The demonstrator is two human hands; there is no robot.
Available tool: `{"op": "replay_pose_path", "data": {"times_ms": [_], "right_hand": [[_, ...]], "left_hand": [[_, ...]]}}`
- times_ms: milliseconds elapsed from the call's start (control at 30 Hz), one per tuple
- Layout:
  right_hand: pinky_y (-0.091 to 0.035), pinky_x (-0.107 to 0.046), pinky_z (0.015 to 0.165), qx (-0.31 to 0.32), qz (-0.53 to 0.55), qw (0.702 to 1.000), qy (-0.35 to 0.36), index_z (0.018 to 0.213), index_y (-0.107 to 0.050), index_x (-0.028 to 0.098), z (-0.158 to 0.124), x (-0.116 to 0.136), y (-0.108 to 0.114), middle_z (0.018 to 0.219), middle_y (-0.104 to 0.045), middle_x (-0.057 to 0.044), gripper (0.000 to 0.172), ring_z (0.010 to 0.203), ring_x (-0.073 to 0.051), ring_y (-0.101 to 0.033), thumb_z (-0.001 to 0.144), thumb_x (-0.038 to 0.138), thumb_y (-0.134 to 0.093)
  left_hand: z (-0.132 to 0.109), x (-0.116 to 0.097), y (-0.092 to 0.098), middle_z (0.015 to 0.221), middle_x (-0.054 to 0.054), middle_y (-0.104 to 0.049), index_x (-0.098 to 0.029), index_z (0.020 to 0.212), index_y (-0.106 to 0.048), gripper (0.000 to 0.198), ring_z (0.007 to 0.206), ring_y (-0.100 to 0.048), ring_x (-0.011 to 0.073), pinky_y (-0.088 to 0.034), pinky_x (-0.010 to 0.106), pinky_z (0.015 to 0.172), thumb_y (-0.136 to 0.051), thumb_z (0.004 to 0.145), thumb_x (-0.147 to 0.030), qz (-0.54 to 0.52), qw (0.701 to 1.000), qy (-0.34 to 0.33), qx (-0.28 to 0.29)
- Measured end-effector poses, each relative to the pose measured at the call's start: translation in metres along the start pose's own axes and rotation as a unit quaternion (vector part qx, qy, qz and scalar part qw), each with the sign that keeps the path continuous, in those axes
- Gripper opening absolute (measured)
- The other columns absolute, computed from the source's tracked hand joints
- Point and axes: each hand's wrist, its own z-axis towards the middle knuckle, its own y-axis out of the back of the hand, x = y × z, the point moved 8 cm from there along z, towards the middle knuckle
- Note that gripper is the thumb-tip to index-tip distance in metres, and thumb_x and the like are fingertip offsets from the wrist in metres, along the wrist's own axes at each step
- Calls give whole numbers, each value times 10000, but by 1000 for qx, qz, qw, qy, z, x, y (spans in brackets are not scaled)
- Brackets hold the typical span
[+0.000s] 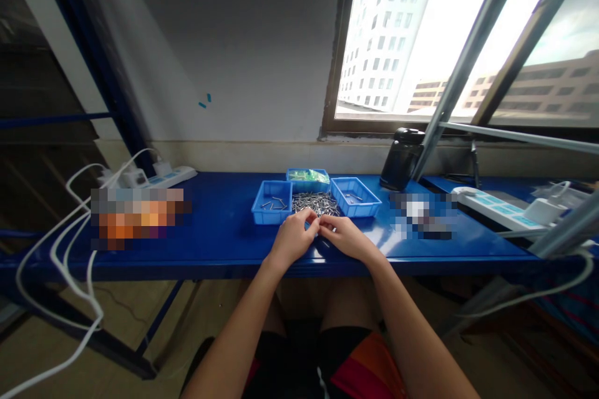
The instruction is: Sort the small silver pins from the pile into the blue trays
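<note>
My left hand (296, 235) and my right hand (344, 236) meet at the fingertips over the front edge of a pile of small metal pieces (316, 202) that look like screws or nails. Both hands are closed in a pinch; what sits between the fingers is too small and hidden to make out. To the left of the pile stands a blue bin (271, 215) with a few of the metal pieces inside. Another blue bin (358, 206), on the right, also holds a few. Behind the pile, a third blue bin (306, 183) contains a green and clear plastic bag (309, 175).
All this rests on a blue table (210, 236). White power strips lie at the left (173, 177) and right (500, 208), with loose white cables hanging down at the left. A black container (401, 162) stands near the window. Blurred items lie on both sides.
</note>
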Motion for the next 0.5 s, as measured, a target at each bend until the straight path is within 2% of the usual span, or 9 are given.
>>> {"op": "replay_pose_path", "data": {"times_ms": [167, 367, 500], "right_hand": [[-379, -227, 569, -4, -13, 1000, 6, 723, -604, 162, -2, -1, 1, 639, -589, 3, 206, 596, -123, -506, 813, 297, -477], [-418, -236, 592, -22, 64, 997, -24, 807, -627, 155, -4, -9, 6, 708, -624, -20, 274, 625, -131, -535, 830, 381, -473], [-442, -242, 613, -54, 90, 994, -34, 827, -607, 162, -5, -11, 11, 701, -612, -15, 267, 631, -131, -547, 837, 388, -465]], "left_hand": [[-1, 2, -7, 829, 21, -647, -188, 820, -584, 154, 774, -590, 154, -439, 245, 709, -448, 810, -259, -46, 999, -15, 20], [-1, 13, -3, 772, 18, -635, -175, 822, -552, 152, 728, -586, 154, -439, 252, 674, -446, 810, -283, -65, 997, 32, -2], [-1, 8, -5, 762, 20, -643, -171, 816, -597, 199, 710, -577, 153, -429, 253, 669, -456, 808, -312, -71, 997, 21, 25]]}}
